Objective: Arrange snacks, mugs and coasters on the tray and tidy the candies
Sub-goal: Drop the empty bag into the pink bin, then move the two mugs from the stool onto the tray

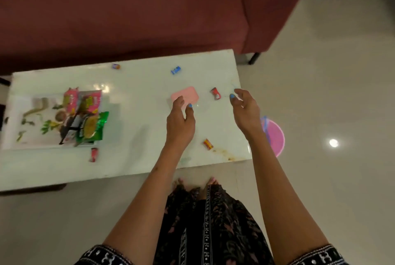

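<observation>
While the left hand touches the pink lid, both grips hang loose, empty.

White table, floral tray, pink coaster, scattered candies

Dark patterned dress, white-embroidered sleeve hems, blue-painted nails, bare feet.

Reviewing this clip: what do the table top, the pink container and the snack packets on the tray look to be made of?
Table top: glossy stone or glass, judging by the sharp lamp reflections; which one is unclear.
Pink container: apparently matte plastic, with an even colour and rounded corners.
Snack packets on the tray: thin printed plastic film or foil, crinkled and shiny.
</observation>
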A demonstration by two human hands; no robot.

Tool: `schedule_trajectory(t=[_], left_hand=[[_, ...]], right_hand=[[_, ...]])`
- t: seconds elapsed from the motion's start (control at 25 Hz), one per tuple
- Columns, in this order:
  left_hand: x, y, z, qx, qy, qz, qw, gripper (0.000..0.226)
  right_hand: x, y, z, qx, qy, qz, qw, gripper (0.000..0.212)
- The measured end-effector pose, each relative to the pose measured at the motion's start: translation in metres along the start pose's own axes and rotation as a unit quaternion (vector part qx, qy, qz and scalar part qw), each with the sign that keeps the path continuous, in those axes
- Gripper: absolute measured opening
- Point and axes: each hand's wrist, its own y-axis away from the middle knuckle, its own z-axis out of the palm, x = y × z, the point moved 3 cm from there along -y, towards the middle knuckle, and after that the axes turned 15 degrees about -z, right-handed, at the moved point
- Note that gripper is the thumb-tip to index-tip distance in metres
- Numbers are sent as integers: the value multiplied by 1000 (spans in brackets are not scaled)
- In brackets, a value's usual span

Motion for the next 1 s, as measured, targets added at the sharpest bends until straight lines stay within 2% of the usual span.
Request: schedule_trajectory(t=[0.2, 0.4, 0.76, 1.0], left_hand=[[-18, 13, -107, 106, 78, -16, 991, 42], [-54, 26, -208, 167, 127, -15, 978, 42], [-173, 41, -366, 194, 172, -29, 965, 47], [-233, 46, -433, 216, 194, -57, 955, 48]], right_hand=[[-97, 29, 73, -78, 3, -106, 991, 36], [-158, 67, 155, -133, -13, -147, 980, 33], [-220, 168, 310, -196, -26, -193, 961, 31], [-245, 214, 388, -217, -22, -199, 955, 31]])
